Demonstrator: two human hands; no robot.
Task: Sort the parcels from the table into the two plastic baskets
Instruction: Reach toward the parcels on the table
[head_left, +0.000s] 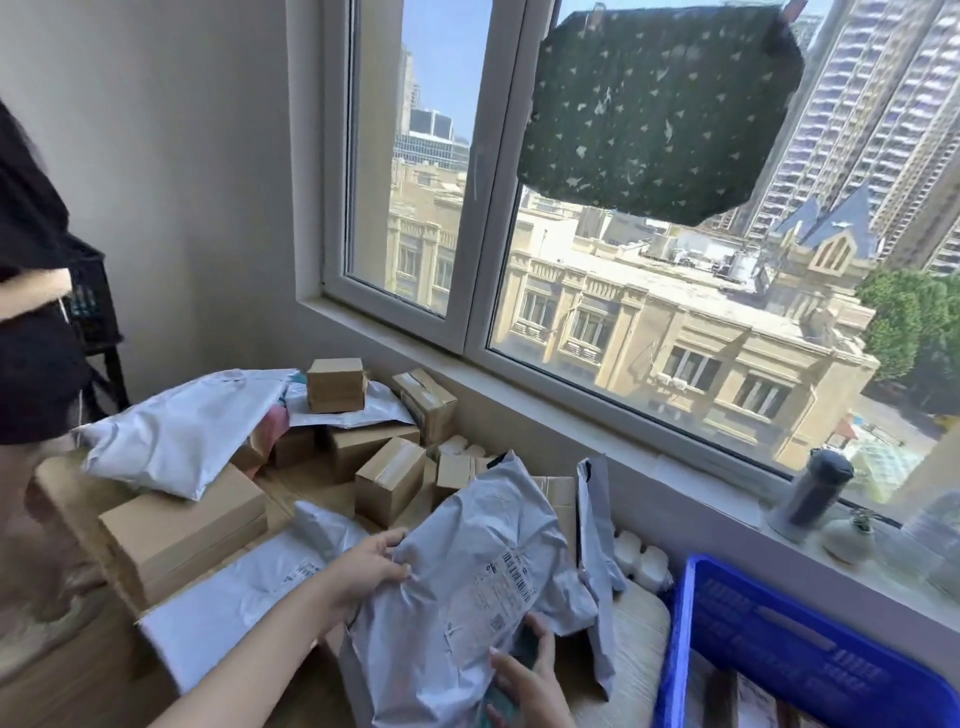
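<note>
A crumpled grey poly mailer (467, 587) with a white barcode label is held up over the table's near edge. My left hand (369, 566) grips its left edge, thumb on top. My right hand (524, 675) holds its lower edge together with a dark handheld device. Behind it the table (78, 670) carries several brown cardboard boxes (182, 535) and other grey mailers (176, 431). A blue plastic basket (779, 644) stands at the lower right, with parcels partly visible inside it.
Another person in black stands at the far left beside a black crate on a rack (96, 306). A window sill at the right carries a grey bottle (815, 488) and small items. A white radiator (641, 564) sits between table and basket.
</note>
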